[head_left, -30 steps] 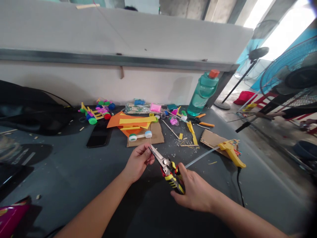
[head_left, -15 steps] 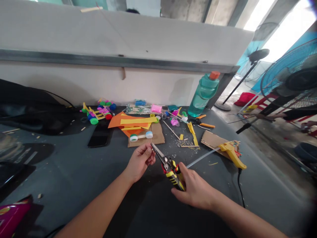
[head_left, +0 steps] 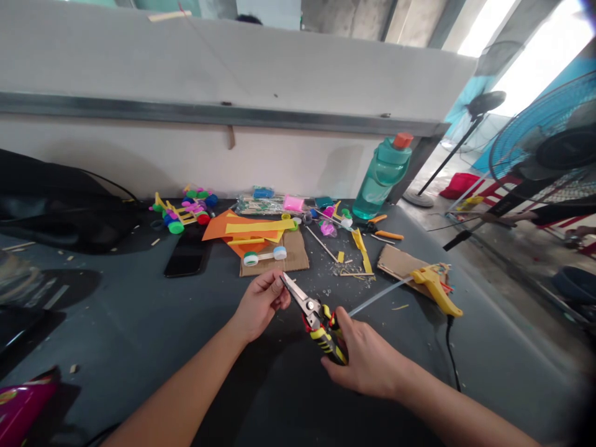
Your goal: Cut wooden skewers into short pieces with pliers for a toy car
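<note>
My right hand (head_left: pixel 365 354) is wrapped round the yellow-and-black handles of a pair of snips (head_left: pixel 310 305). Their metal blades point up and left, with the tips at the fingers of my left hand (head_left: pixel 261 301). Those fingers are pinched together on something too small to make out. Just beyond, a stick with a green-and-white cap and a blue-and-white cap (head_left: pixel 265 256) lies on a piece of cardboard (head_left: pixel 298 251). Orange and yellow sheets (head_left: pixel 218 226) partly cover that cardboard.
A yellow glue gun (head_left: pixel 437 292) rests on cardboard at the right, its cord running forward. Behind stands a teal bottle (head_left: pixel 379 177). A black phone (head_left: pixel 186 254), colourful wheeled models (head_left: pixel 179 214) and orange-handled pliers (head_left: pixel 388 234) lie around.
The snips' blades and my left hand have shifted very slightly left. Both hands keep their grip.
</note>
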Available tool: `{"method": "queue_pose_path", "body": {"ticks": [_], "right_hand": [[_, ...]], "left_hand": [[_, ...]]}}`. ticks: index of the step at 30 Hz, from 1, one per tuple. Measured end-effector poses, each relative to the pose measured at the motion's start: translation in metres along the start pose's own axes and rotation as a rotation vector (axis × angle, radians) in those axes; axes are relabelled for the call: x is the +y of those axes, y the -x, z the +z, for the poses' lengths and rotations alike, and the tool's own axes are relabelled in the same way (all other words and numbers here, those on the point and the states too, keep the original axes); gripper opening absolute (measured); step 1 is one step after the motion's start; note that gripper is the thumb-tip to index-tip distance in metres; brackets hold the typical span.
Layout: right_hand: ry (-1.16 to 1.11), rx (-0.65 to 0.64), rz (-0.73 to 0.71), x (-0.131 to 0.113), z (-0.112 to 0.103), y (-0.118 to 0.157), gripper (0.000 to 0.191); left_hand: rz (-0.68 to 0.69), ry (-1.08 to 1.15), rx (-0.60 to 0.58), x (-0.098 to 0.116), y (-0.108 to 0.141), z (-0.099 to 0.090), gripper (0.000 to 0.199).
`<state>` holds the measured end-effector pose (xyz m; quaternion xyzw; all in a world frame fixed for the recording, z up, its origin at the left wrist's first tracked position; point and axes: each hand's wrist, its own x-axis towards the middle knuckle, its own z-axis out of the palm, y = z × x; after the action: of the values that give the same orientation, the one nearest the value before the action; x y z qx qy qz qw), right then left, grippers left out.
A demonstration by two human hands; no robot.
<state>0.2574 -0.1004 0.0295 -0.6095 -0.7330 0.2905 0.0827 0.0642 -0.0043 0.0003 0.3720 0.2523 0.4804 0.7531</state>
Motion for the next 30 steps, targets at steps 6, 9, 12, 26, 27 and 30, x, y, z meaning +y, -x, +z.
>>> {"method": "queue_pose_path", "body": {"ticks": [6, 9, 12, 26, 27, 30], "right_hand": [[-0.056, -0.006, 0.024, 0.004, 0.002, -0.001, 0.027], [-0.116, -0.003, 0.052, 0.006, 0.001, -0.005, 0.027], [-0.17, 0.006, 0.056, 0.01, -0.002, -0.008, 0.028], [0.051, 0.133, 0.076, 0.01, 0.002, -0.009, 0.035], [0.101, 0.164, 0.078, 0.011, 0.003, -0.009, 0.035], [0.205, 0.217, 0.075, 0.016, 0.005, -0.011, 0.035]], "left_hand": [[-0.038, 0.012, 0.045, 0.0, 0.0, 0.002, 0.027], [-0.047, 0.032, 0.052, 0.002, -0.001, 0.003, 0.022], [-0.048, 0.062, 0.024, 0.005, -0.002, 0.003, 0.017], [-0.055, 0.073, 0.105, 0.001, -0.006, -0.005, 0.013], [-0.051, 0.065, 0.11, 0.001, -0.006, -0.004, 0.013], [-0.045, 0.05, 0.121, 0.001, -0.006, -0.004, 0.014]]}}
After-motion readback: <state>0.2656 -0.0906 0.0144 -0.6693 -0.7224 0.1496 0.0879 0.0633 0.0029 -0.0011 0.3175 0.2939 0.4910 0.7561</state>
